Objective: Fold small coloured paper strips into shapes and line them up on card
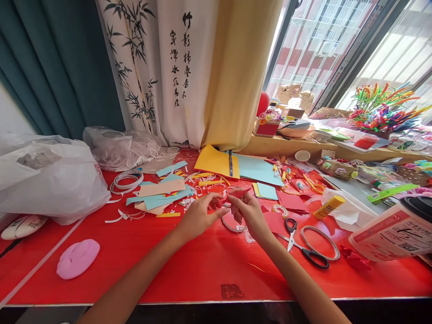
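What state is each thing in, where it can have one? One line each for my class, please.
Left hand: curled, grip unclear
Right hand: pinching red paper piece
Red paper piece: raised above the table
Scissors: open, lying down
Cup: black lid on
Glue stick: set down
Paper scraps: scattered
Yellow sheet: overlapping blue sheet
Yellow curtain: hanging
White bag: bulging

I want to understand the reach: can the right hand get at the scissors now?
Probably yes: the scissors lie open on the table beside the right forearm, and nothing seems to cover their farther handle. The right hand, though, seems busy with a red piece.
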`<state>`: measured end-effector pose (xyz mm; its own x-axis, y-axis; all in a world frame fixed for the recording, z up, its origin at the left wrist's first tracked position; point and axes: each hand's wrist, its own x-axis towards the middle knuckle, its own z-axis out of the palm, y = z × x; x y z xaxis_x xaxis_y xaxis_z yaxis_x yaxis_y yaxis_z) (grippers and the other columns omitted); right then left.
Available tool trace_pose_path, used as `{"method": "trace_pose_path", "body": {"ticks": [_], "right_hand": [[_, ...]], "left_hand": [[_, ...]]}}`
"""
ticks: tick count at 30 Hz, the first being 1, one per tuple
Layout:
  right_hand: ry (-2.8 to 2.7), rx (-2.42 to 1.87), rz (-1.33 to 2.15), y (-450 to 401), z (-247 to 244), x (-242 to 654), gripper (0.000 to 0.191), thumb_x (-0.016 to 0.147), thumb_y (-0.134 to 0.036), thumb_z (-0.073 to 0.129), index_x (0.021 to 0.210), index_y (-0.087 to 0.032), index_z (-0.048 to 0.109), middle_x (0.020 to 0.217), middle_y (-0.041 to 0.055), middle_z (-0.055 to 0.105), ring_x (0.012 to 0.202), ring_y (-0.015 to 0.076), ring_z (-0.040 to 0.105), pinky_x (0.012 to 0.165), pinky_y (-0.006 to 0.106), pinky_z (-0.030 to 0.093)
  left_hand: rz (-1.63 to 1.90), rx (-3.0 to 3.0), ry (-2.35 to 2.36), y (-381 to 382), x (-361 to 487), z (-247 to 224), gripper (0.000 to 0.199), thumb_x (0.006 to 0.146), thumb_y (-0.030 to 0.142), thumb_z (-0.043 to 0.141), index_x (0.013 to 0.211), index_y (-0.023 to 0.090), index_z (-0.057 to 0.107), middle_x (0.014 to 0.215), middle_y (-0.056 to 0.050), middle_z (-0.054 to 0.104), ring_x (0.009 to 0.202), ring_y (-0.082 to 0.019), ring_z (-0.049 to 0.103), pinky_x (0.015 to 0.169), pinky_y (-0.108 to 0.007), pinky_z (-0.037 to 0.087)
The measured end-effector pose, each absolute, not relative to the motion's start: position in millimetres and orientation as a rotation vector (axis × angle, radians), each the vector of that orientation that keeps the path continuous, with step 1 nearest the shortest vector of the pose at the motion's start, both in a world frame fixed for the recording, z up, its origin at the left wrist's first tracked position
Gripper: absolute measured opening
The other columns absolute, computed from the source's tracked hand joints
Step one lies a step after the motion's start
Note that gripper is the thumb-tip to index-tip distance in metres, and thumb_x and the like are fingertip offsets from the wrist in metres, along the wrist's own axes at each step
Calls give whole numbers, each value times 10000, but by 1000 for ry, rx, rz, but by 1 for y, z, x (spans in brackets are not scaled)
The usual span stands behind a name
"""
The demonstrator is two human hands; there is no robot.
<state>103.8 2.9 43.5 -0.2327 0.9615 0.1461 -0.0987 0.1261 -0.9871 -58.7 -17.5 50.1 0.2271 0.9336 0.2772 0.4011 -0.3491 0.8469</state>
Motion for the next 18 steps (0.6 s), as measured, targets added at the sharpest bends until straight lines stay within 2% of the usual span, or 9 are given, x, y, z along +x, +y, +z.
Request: {"method": "trace_pose_path", "body": {"ticks": [3,8,14,18], "right_hand": [[-1349,-872,1381,2,45,103,277,777,-380,559,958,-181,495,450,-90,417,324,43,302,329,180,279],[-1364,-838,1378,2,47,101,237,766,-393,572,844,-178,511,475,-80,408,362,41,331,352,174,294],[-1284,-835,1477,5,48,104,273,783,-451,527,759,-184,472,447,-74,398,356,50,311,332,173,251],[-1233,-793,1646,4,51,105,280,780,-452,533,782,-180,467,453,-73,411,348,43,278,325,169,225]], "left_hand": [[1095,1969,1254,-18,-57,49,231,823,356,470,961,224,600,904,-14,640,826,-152,578,755,-269,431],[1077,1747,1165,-17,-59,50,276,842,387,431,972,208,596,785,-9,658,769,-152,614,728,-266,457],[1050,1576,933,-16,-58,49,310,785,367,534,1028,178,575,953,-53,645,891,-170,598,811,-298,455],[1047,1590,929,-17,-58,48,273,756,349,578,973,185,605,896,-32,658,865,-159,595,778,-270,450]]}}
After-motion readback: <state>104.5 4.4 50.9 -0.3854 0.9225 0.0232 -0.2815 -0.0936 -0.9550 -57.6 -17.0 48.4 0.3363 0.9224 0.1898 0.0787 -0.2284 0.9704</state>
